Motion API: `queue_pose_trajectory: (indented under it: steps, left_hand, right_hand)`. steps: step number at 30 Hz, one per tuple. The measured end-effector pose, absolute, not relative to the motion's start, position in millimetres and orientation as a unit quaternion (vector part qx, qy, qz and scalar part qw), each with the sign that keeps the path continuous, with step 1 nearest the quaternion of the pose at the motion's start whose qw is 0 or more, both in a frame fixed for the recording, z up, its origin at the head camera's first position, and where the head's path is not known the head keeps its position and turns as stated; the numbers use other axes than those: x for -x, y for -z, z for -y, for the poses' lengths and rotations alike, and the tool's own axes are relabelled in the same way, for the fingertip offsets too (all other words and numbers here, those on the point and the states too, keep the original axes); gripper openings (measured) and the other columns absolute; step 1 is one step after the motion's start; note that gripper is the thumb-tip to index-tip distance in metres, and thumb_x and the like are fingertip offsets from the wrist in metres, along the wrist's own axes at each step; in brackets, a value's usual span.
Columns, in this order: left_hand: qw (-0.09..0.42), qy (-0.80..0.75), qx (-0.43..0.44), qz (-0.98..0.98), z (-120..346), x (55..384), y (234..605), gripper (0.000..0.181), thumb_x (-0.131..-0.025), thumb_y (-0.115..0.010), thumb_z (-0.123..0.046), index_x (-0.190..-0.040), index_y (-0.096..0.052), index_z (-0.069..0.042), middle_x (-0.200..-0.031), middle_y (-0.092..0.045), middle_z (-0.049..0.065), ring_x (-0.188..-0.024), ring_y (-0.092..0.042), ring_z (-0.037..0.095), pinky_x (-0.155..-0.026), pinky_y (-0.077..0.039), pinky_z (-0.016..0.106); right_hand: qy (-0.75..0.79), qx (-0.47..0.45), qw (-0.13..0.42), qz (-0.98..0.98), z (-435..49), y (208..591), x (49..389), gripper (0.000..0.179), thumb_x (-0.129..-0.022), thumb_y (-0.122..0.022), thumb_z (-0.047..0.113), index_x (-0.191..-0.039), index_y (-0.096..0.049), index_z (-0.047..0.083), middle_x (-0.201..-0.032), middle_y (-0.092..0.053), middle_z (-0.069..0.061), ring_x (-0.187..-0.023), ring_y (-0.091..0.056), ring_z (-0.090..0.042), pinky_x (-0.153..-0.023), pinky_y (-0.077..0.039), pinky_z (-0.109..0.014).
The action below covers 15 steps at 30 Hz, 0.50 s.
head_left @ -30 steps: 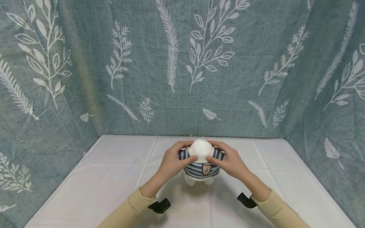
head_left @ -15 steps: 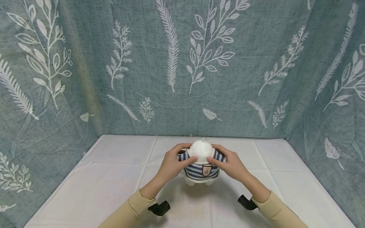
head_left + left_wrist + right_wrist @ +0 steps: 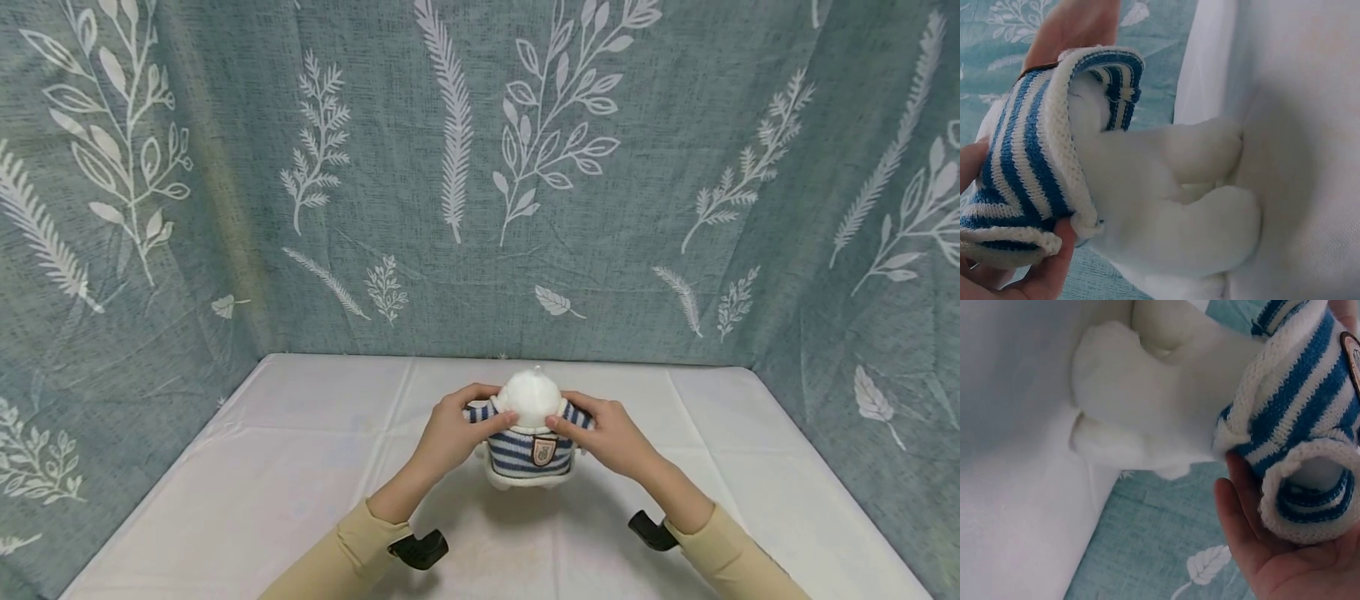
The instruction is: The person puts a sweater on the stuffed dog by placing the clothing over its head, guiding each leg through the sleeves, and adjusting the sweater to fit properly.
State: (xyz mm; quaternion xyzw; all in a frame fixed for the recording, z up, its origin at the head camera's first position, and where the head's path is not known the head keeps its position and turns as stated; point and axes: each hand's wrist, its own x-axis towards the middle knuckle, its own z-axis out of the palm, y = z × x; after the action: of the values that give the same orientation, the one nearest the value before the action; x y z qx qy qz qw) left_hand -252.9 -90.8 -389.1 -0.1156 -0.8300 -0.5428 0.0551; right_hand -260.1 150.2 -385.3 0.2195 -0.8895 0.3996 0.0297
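Observation:
A white plush toy stands in the middle of the table, dressed in a blue-and-white striped knitted sweater with a shield-shaped badge. My left hand grips it at its left side, thumb by the neck and fingers around the sleeve. On the other side my right hand holds it the same way. In the left wrist view the plush legs reach down to the white cloth, below the loose sweater hem. The right wrist view shows a sleeve cuff gaping over my fingers.
A white cloth with fold creases covers the table. Green curtains with white leaf prints enclose the back and both sides. A black wrist mount sticks out by each cuff.
Both hands have come slightly lower in the head view and the fingers have spread a little apart around the neck. The sweater hem sits lower, and less of the legs shows beneath it.

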Motion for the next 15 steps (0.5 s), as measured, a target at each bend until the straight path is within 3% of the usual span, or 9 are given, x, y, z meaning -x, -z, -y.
queue_pose_trajectory:
  steps: [4, 9, 15]
  left_hand:
    - [0.047, 0.548, 0.102, 0.829, 90.6, 253.5, 389.0, 0.042, -0.075, -0.076, -0.048, -0.11, -0.068, -0.026, -0.11, -0.066, -0.005, -0.091, -0.061, 0.014, -0.072, -0.051, 0.032]
    - [0.016, 0.572, 0.088, 0.815, 91.3, 256.9, 390.6, 0.038, -0.075, -0.077, -0.046, -0.104, -0.07, -0.023, -0.104, -0.067, -0.004, -0.092, -0.059, 0.013, -0.075, -0.049, 0.031]
    - [-0.021, 0.583, 0.071, 0.809, 92.2, 257.7, 387.9, 0.042, -0.075, -0.076, -0.047, -0.106, -0.07, -0.018, -0.103, -0.067, -0.001, -0.096, -0.058, 0.016, -0.08, -0.048, 0.035]
  right_hand:
    - [-0.395, -0.232, 0.02, 0.889, -151.1, 385.2, 261.4, 0.05, -0.091, -0.059, 0.043, -0.131, -0.056, 0.012, -0.113, -0.068, -0.008, -0.09, -0.065, -0.019, -0.07, -0.051, -0.028]
    - [-0.386, -0.256, 0.003, 0.886, -152.0, 384.2, 262.6, 0.048, -0.094, -0.055, 0.041, -0.132, -0.055, 0.011, -0.108, -0.068, -0.007, -0.079, -0.062, -0.014, -0.065, -0.05, -0.026]
    - [-0.389, -0.27, -0.014, 0.881, -153.1, 384.6, 264.6, 0.045, -0.096, -0.052, 0.04, -0.131, -0.054, 0.012, -0.104, -0.067, -0.005, -0.073, -0.061, -0.013, -0.061, -0.051, -0.026]
